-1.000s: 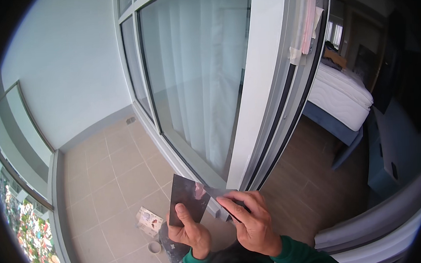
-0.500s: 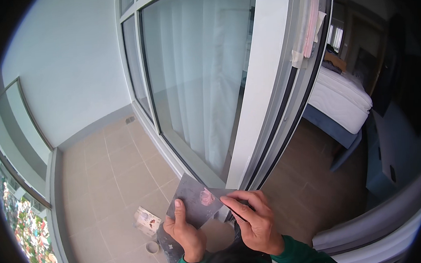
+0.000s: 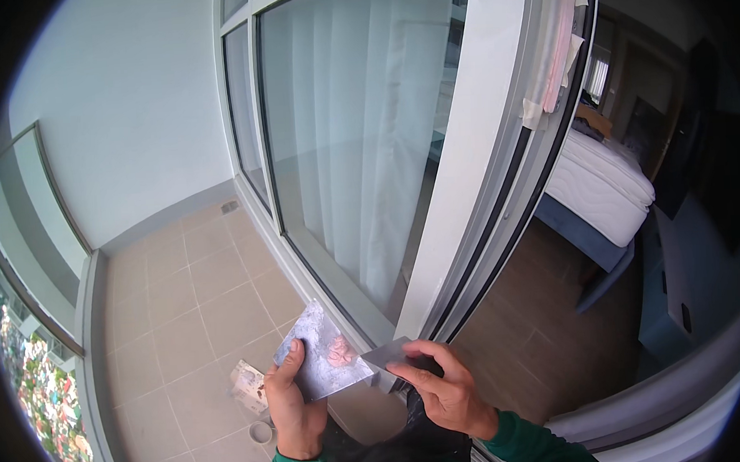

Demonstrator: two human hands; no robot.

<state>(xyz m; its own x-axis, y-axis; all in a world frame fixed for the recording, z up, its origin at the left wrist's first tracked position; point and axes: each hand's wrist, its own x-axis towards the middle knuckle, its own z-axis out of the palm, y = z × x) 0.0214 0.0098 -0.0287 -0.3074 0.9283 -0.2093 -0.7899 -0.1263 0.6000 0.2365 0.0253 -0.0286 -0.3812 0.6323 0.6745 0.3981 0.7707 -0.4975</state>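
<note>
My left hand (image 3: pixel 294 406) grips a flat grey metal plate (image 3: pixel 312 374) by its left edge, with the thumb on top. On the plate lies a small lump of pink putty (image 3: pixel 339 352), smeared around its edges. My right hand (image 3: pixel 452 394) pinches a thin metal scraper blade (image 3: pixel 391 353) between thumb and fingers. The blade's left end meets or overlaps the right corner of the plate, beside the putty; whether they touch, I cannot tell. Both hands are in front of my body, near the foot of the door frame.
On the tiled floor (image 3: pixel 192 341) lie a stained, light-coloured packet (image 3: pixel 249 386) and a roll of tape (image 3: pixel 262 433). The white door frame (image 3: pixel 467 167) carries a pink strip (image 3: pixel 558 50) edged with masking tape (image 3: pixel 534 114). A bed (image 3: pixel 606 185) stands inside; a railing (image 3: pixel 58 193) runs at left.
The plate has moved left and tilted, so its surface now shines. My right hand has turned, showing more of the scraper blade, which has drawn to the putty's right.
</note>
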